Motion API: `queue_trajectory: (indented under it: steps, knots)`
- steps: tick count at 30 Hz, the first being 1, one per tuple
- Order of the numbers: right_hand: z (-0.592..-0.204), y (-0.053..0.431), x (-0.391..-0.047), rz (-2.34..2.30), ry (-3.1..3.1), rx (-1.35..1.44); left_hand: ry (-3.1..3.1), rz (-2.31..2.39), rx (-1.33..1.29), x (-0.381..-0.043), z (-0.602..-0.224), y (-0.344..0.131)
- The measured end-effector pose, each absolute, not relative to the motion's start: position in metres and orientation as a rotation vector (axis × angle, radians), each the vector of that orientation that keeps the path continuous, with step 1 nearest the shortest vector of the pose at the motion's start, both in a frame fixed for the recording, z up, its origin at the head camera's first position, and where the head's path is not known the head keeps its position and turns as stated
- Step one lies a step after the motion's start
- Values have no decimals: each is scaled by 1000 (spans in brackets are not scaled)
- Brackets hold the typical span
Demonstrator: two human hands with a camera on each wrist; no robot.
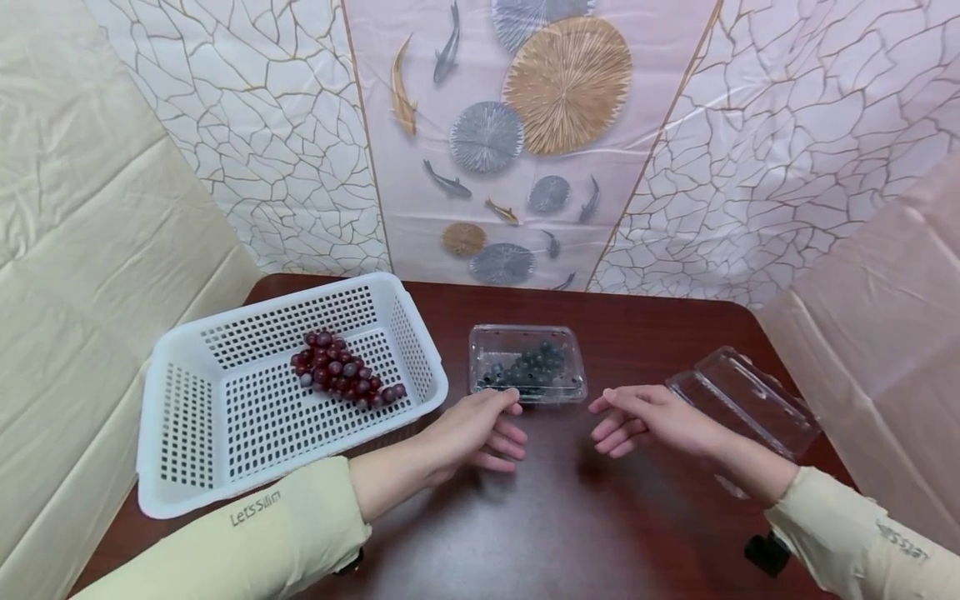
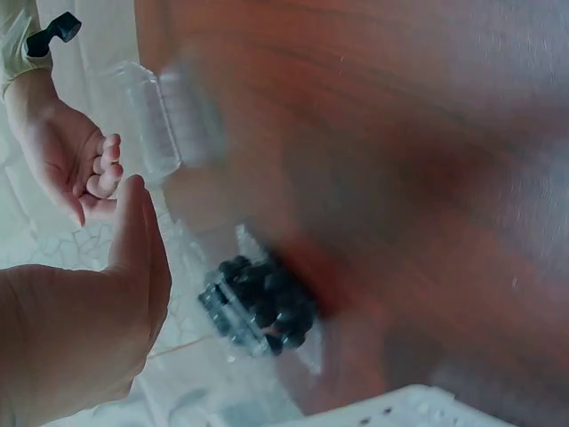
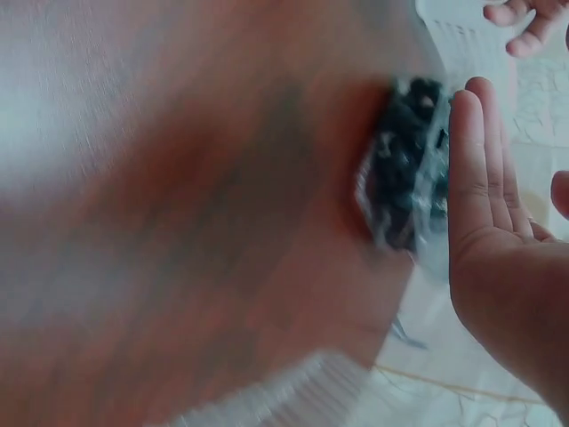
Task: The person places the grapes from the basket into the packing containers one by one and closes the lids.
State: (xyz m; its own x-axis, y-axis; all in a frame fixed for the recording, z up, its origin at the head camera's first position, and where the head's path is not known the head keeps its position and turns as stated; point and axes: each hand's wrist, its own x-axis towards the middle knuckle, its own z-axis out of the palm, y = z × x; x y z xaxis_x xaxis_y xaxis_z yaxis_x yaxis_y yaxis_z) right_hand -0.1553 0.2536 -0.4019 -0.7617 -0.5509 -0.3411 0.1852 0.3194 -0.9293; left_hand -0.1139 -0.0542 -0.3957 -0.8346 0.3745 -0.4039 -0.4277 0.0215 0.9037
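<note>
A clear plastic box holding a bunch of dark grapes stands mid-table. My left hand hovers at its near left corner, fingers loosely extended and holding nothing. To the right of the box, my right hand is held in the air with relaxed fingers, also bare. In the right wrist view its straight fingers overlap the box's edge. The dark grapes show through the plastic in the left wrist view. A bunch of red grapes lies in a white basket on the left.
Beyond my right forearm lies another clear plastic container, its near part hidden by the arm. The dark wooden table ends at the back against a patterned cloth backdrop. Pale cloth walls rise at both sides.
</note>
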Motion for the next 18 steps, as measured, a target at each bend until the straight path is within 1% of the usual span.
queue_trajectory:
  steps: [10,18]
  knots:
    - [-374,284,-166,-1472,2131,-355,1859,1776,1,-126,-367,-67]
    - [-367,313,-170,-1424,2242,-302,1933,1725,12,-135,-347,-82]
